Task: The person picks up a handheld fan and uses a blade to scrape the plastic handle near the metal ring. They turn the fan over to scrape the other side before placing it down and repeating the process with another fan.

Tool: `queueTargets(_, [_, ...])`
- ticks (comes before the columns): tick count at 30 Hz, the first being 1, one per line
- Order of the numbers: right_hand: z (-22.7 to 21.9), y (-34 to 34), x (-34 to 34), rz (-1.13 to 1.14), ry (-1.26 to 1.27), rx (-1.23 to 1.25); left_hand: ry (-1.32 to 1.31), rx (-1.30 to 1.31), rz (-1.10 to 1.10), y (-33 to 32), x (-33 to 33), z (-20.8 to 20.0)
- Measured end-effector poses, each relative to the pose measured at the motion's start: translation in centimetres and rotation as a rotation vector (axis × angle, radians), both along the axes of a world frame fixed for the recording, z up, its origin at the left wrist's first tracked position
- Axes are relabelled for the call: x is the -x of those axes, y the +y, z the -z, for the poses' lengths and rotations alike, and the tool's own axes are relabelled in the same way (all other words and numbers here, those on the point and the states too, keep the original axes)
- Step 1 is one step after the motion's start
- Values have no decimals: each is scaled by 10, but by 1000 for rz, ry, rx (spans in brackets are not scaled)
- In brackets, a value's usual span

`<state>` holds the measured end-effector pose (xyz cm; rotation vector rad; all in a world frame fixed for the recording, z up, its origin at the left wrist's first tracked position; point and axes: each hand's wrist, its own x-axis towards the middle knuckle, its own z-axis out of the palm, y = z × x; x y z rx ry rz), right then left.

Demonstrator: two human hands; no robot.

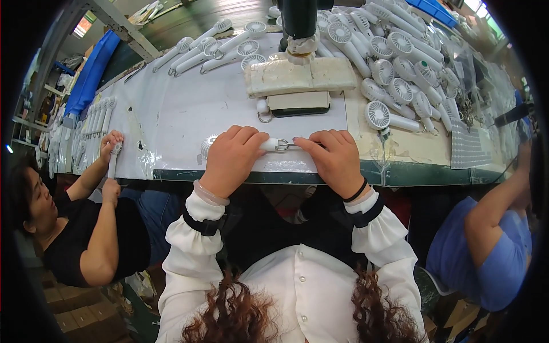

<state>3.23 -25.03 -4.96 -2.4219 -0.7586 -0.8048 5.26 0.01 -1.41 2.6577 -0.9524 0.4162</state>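
Note:
Near the front edge of the table, a white handheld fan (269,144) lies crosswise under my left hand (230,159), whose fingers are wrapped round its handle. The round fan head pokes out to the left of that hand. At the handle's right end is a metal clip (282,146). My right hand (336,163) pinches the clip's far end between thumb and finger. Just beyond my hands sits a dark pad (301,110) under a pale padded press block (300,78). Beside the pad lies a small white end with a metal ring (263,110).
Many white fans (400,91) are heaped at the back right, and several more (223,48) lie at the back left. A person in black (94,228) on the left holds a fan (114,157). Another person in blue (486,246) sits on the right.

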Motion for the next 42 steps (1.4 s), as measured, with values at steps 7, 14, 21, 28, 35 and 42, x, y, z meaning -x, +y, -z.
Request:
queueTargets(7, [1,1,0,-4,-19,-9,9,-4,-8,0,1,0])
queueTargets(14, [-1,0,1,-11,-17,7,10,15,-22,-2,3,0])
queueTargets(21, [0,-1,2,-24,-7,26,-8,23,-21,-2,5,1])
queueTargets(28, [1,-3,-3,-57,-15,55,-27,40,3,-1,3,4])
queueTargets(35, [0,-3,2,-66,-21,39,-45,56,15,-1,5,7])
queueTargets(42, [-2,-1,4,-29,-16,34,-31,46,-2,-1,5,7])
